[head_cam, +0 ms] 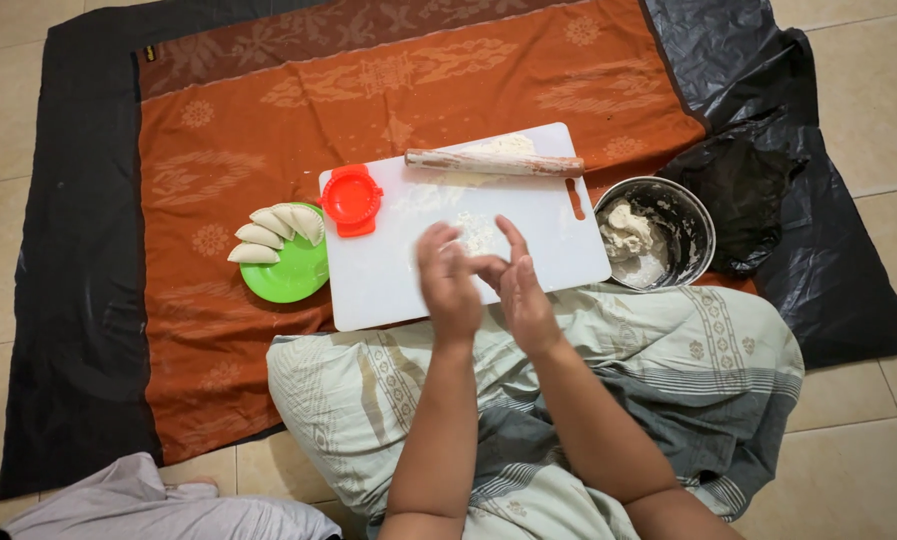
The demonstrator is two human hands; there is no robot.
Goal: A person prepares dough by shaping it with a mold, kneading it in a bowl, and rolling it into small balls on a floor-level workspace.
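A pale tiled floor (868, 80) fills the frame's margins; over it lies a black plastic sheet (78, 300), glossy and creased, and on that a rust-orange patterned cloth (268, 130) with woven motifs and a darker band along its upper edge. At centre sits a white rectangular cutting board (388, 280), smooth, round-cornered, dusted with flour, with a slot handle at its right end. A wooden rolling pin (493, 162), floured and cylindrical, lies along the board's upper edge. A red round hinged dumpling press (350, 198) rests on the board's upper left corner, touching a green round plate (293, 275) left of the board; the plate carries four pale crescent dumplings (273, 228). Right of the board stands a round metal bowl (693, 225), its wall floured, holding a lump of white dough (628, 235). A crumpled black bag (743, 195) lies just beside the bowl.

The left hand (448, 285) and right hand (520, 295) meet over the board's lower edge, fingers raised and loosely spread, fingertips touching; something small may be pinched between them, but this cannot be told. The person's lap is covered by a pale green striped cloth (668, 350). The board's middle and lower left are open. A grey garment (158, 505) shows at lower left.
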